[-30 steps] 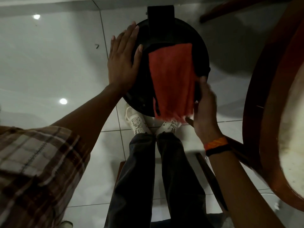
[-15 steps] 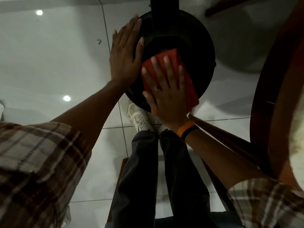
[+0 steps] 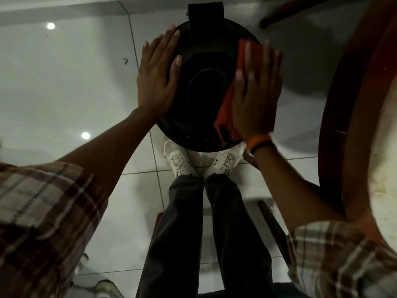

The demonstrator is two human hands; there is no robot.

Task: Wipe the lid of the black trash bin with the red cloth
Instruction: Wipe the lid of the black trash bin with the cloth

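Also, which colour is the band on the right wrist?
Orange, with a black edge below it; the wristband shows in the head view.

Plaid sleeves (image 3: 38, 216), orange wristband (image 3: 258, 140), white sneakers (image 3: 178, 158)

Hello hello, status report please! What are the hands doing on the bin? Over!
Left hand flat on lid's left edge, steadying. Right hand pressing red cloth onto right side of black lid. Nothing in the way.

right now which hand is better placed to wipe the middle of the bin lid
Right. The right hand lies flat on the red cloth beside the lid centre; the left hand is bare, bracing the lid's far edge.
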